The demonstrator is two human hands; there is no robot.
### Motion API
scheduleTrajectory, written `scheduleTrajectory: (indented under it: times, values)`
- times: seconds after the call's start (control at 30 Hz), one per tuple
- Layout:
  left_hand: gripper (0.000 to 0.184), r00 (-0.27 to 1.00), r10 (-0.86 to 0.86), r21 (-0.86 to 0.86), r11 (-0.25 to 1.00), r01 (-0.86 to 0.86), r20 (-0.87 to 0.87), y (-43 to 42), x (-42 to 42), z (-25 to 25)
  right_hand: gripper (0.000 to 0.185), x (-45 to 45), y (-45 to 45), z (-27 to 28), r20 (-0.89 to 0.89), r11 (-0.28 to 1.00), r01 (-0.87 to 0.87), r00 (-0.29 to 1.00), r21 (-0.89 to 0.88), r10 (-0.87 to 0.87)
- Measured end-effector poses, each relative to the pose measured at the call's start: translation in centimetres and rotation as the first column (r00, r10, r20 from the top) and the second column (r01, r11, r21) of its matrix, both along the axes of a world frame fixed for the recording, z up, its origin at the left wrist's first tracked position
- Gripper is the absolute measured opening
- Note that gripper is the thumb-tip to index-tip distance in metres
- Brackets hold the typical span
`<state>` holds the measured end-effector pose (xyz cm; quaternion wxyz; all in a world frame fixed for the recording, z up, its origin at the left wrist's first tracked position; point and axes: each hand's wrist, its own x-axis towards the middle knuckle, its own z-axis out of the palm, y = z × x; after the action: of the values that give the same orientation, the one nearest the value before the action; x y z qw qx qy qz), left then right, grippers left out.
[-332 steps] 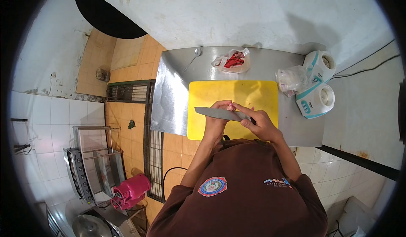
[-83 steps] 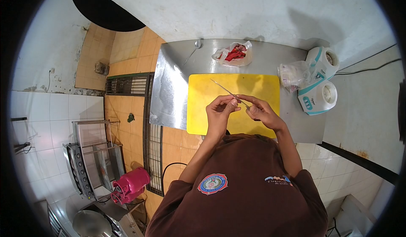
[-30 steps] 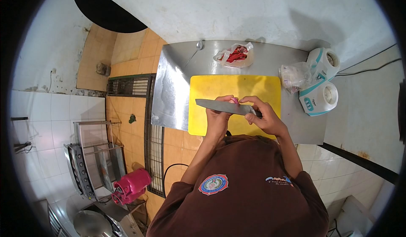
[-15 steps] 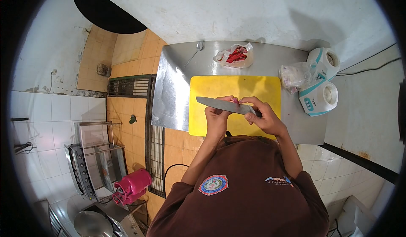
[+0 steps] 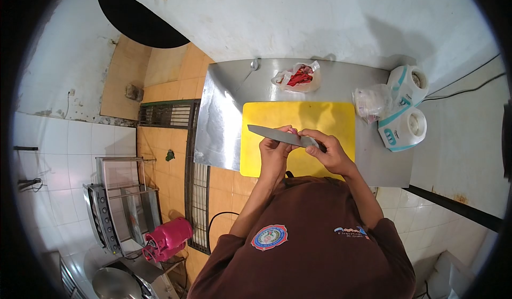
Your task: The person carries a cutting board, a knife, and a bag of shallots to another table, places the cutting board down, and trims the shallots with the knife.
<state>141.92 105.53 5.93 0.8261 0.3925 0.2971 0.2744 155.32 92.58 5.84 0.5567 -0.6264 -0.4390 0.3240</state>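
My right hand (image 5: 333,154) is closed on the handle of a broad kitchen knife (image 5: 274,134), whose blade points left. My left hand (image 5: 273,154) pinches a small pink-purple piece, which looks like a shallot (image 5: 293,131), just behind the blade. The fingertips of both hands meet near it, and the blade partly hides it. Both hands are held above a yellow cutting board (image 5: 325,115).
The board lies on a steel table (image 5: 218,134). Behind it are a plastic bag of red chilies (image 5: 300,78) and a spoon (image 5: 254,64). To the right stand a clear plastic bag (image 5: 372,103) and two white-and-teal blender bases (image 5: 402,128).
My left hand has shifted its grip slightly on the small pink piece, and the right fingers have drawn in closer along the knife. The whole view has tipped slightly, with the table appearing lower.
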Motion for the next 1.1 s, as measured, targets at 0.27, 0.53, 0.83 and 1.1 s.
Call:
scheduleTrajectory:
  times: [0.27,0.53,0.83,1.1]
  values:
    - [0.021,0.997,-0.07,-0.071,0.995,0.067,-0.036,0.0,0.0,0.7,0.041,0.2,-0.6,0.4,0.052,0.999,0.03,0.998,-0.043,-0.027]
    - [0.019,0.987,-0.161,-0.097,0.982,0.159,-0.005,0.1,-0.4,0.2,0.039,0.2,-0.6,0.1,-0.04,0.993,0.087,0.996,0.085,-0.083]
    - [0.036,0.975,-0.223,-0.168,0.961,0.217,-0.015,0.0,0.2,1.8,0.04,0.1,-0.8,0.6,-0.136,0.992,0.092,0.987,0.085,-0.08]
    - [0.035,0.962,-0.271,-0.174,0.947,0.271,0.028,0.3,0.1,0.6,0.042,0.3,-0.9,0.3,-0.082,0.999,0.049,0.995,0.005,-0.049]
